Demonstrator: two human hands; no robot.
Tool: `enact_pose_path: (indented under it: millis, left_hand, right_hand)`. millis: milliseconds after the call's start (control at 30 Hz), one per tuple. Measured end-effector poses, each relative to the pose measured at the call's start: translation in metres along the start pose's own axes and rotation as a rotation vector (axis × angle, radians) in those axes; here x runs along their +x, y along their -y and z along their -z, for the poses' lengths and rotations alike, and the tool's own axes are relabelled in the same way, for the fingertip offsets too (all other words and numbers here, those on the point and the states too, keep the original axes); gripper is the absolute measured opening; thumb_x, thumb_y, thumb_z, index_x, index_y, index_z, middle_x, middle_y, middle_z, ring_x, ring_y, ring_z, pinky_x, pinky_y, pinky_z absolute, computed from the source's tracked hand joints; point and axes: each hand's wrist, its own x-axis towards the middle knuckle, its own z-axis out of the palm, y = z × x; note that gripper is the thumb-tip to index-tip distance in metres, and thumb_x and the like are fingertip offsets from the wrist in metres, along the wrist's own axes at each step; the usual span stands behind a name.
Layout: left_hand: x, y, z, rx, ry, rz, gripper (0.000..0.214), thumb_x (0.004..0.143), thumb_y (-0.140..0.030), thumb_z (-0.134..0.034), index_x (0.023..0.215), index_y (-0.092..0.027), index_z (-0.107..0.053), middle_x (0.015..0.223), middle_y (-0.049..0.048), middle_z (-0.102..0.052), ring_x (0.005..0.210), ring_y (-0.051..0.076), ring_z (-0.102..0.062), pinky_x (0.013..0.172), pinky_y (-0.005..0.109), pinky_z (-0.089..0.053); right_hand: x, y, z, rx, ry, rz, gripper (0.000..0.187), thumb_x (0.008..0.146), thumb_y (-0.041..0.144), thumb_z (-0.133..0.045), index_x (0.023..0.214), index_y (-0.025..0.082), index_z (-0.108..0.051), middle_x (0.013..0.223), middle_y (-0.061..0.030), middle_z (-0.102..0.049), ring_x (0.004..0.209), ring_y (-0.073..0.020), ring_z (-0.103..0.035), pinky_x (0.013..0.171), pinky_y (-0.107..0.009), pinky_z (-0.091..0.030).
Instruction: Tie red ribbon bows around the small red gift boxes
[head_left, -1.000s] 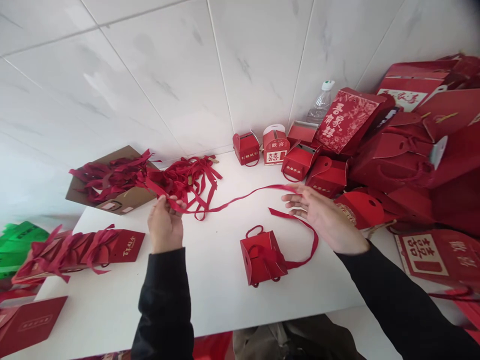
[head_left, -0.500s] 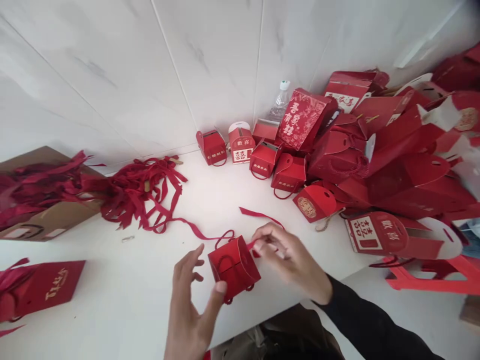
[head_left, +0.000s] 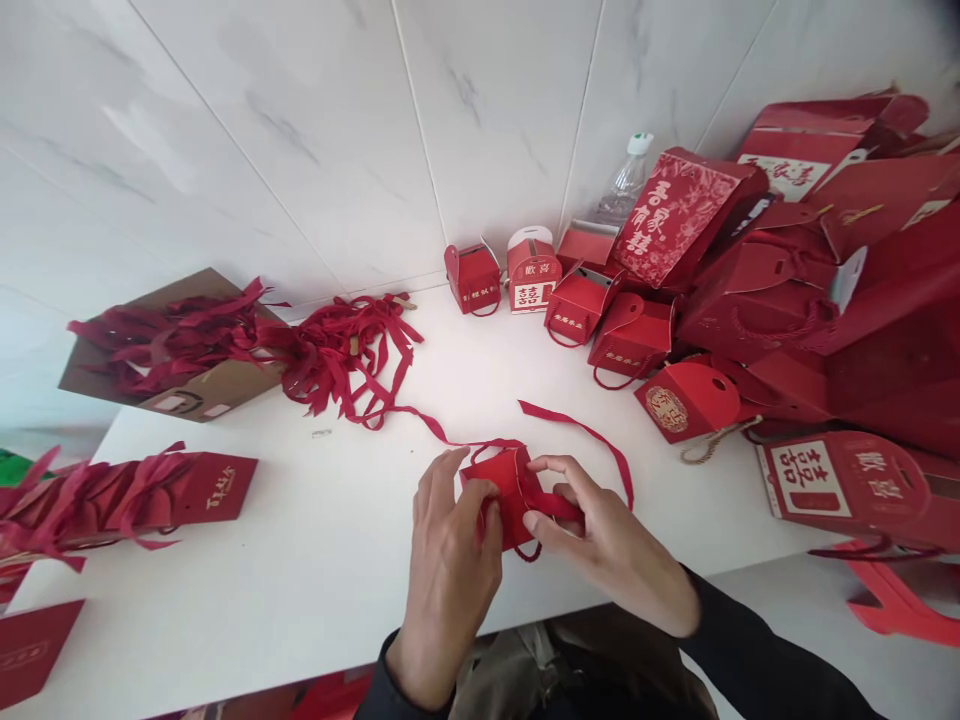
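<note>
A small red gift box (head_left: 504,492) with cord handles sits near the front edge of the white table (head_left: 300,560). My left hand (head_left: 450,560) grips its left side, fingers curled around it. My right hand (head_left: 611,545) pinches a red ribbon (head_left: 577,432) against the box's right side. The ribbon loops over the box, one end trailing right, the other running left toward a tangle of red ribbons (head_left: 345,355).
A brown paper bag (head_left: 191,390) heaped with ribbons lies back left. Flat red bags (head_left: 202,488) lie at left. Several small red boxes (head_left: 532,285) line the wall, with a plastic bottle (head_left: 622,185) and a pile of large red bags (head_left: 825,290) at right.
A second ago both hands held the ribbon stretched above the table. They came down to the small box; now the left grips it and the right pinches ribbon on it.
</note>
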Motion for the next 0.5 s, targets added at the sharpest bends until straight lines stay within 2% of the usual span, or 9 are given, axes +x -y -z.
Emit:
enact_pose_path:
  millis: [133, 233, 300, 333, 367, 433, 500]
  left_hand:
    - [-0.013, -0.017, 0.014, -0.032, -0.031, -0.081, 0.016, 0.087, -0.013, -0.056, 0.094, -0.025, -0.063, 0.136, 0.0109, -0.056, 0.13, 0.032, -0.047, 0.097, 0.051, -0.051]
    - [-0.037, -0.025, 0.027, -0.087, 0.011, -0.164, 0.014, 0.085, -0.018, -0.054, 0.076, -0.023, -0.062, 0.141, 0.0071, -0.056, 0.134, 0.036, -0.043, 0.103, 0.057, -0.043]
    - [-0.052, -0.024, 0.03, -0.165, -0.032, -0.147, 0.023, 0.088, -0.018, -0.049, 0.067, -0.022, -0.059, 0.135, 0.0053, -0.061, 0.128, 0.034, -0.049, 0.103, 0.055, -0.043]
    - [-0.059, -0.021, 0.029, -0.198, -0.075, -0.084, 0.024, 0.089, -0.018, -0.049, 0.069, -0.023, -0.06, 0.131, 0.0054, -0.063, 0.123, 0.031, -0.053, 0.1, 0.051, -0.045]
    - [-0.063, -0.018, 0.026, -0.219, -0.115, 0.008, 0.02, 0.091, -0.018, -0.049, 0.078, -0.024, -0.063, 0.127, 0.006, -0.063, 0.119, 0.029, -0.056, 0.096, 0.047, -0.048]
    - [-0.065, -0.012, 0.018, -0.232, -0.153, 0.179, 0.018, 0.093, -0.022, -0.053, 0.107, -0.026, -0.064, 0.128, 0.0085, -0.06, 0.114, 0.026, -0.059, 0.088, 0.042, -0.053]
    - [-0.059, -0.009, 0.007, -0.228, -0.123, 0.236, 0.04, 0.093, -0.029, -0.058, 0.132, -0.027, -0.052, 0.135, 0.0117, -0.054, 0.12, 0.028, -0.056, 0.09, 0.043, -0.054]
  right_hand:
    - [-0.003, -0.002, 0.002, 0.135, -0.02, -0.023, 0.041, 0.097, 0.052, -0.054, 0.129, 0.027, -0.046, 0.083, 0.002, -0.058, 0.061, -0.0148, -0.049, 0.06, -0.027, -0.043]
    - [-0.004, -0.007, 0.008, 0.167, -0.064, 0.005, 0.035, 0.098, 0.054, -0.052, 0.121, 0.027, -0.049, 0.073, 0.0053, -0.049, 0.061, -0.0151, -0.045, 0.061, -0.027, -0.04]
    - [-0.003, -0.012, 0.013, 0.152, -0.104, 0.006, 0.031, 0.1, 0.055, -0.048, 0.109, 0.026, -0.053, 0.068, 0.0067, -0.04, 0.058, -0.0146, -0.037, 0.057, -0.027, -0.034]
    - [-0.002, -0.014, 0.015, 0.142, -0.12, 0.003, 0.031, 0.1, 0.056, -0.046, 0.102, 0.026, -0.054, 0.066, 0.0069, -0.036, 0.057, -0.0143, -0.033, 0.055, -0.027, -0.032]
    - [-0.001, -0.016, 0.017, 0.13, -0.13, 0.0, 0.032, 0.1, 0.056, -0.046, 0.097, 0.025, -0.054, 0.065, 0.007, -0.034, 0.055, -0.014, -0.031, 0.053, -0.027, -0.029]
    - [0.002, -0.015, 0.019, 0.097, -0.147, -0.005, 0.034, 0.099, 0.056, -0.049, 0.091, 0.024, -0.054, 0.064, 0.0074, -0.031, 0.054, -0.0136, -0.027, 0.05, -0.028, -0.026]
    - [0.004, -0.012, 0.021, 0.064, -0.164, 0.005, 0.033, 0.099, 0.055, -0.05, 0.091, 0.024, -0.055, 0.063, 0.0073, -0.032, 0.053, -0.0135, -0.027, 0.05, -0.028, -0.027]
